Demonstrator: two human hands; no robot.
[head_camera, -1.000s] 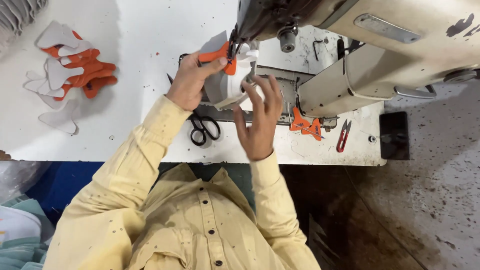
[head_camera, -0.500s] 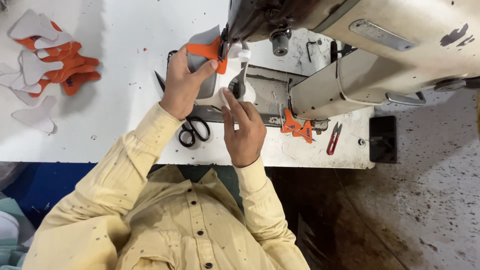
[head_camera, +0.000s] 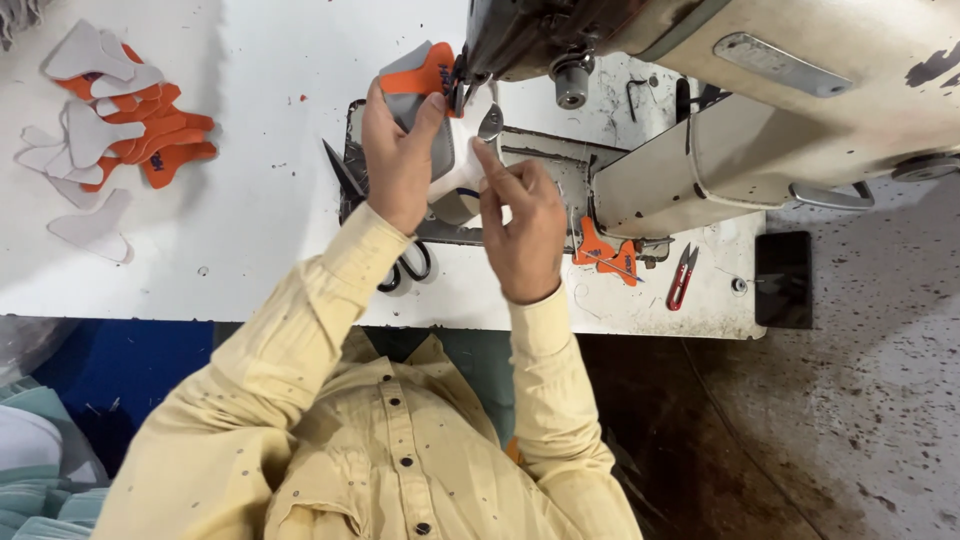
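Note:
My left hand (head_camera: 400, 160) grips a grey and orange shoe-upper piece (head_camera: 425, 85) and holds it up against the needle area of the beige sewing machine (head_camera: 720, 90). My right hand (head_camera: 520, 225) pinches the white lower edge of the same piece (head_camera: 462, 170) just under the machine head. Black scissors (head_camera: 405, 262) lie on the white table (head_camera: 260, 230) beneath my left wrist, mostly hidden by it.
A pile of grey and orange cut pieces (head_camera: 115, 120) lies at the table's far left. Small orange pieces (head_camera: 605, 255) and red thread snips (head_camera: 682, 277) sit near the machine base. A black block (head_camera: 783, 280) is at the table's right end. Stained floor lies to the right.
Both hands have shifted the piece slightly and my right hand's fingers have closed onto its white edge. The view has moved a little.

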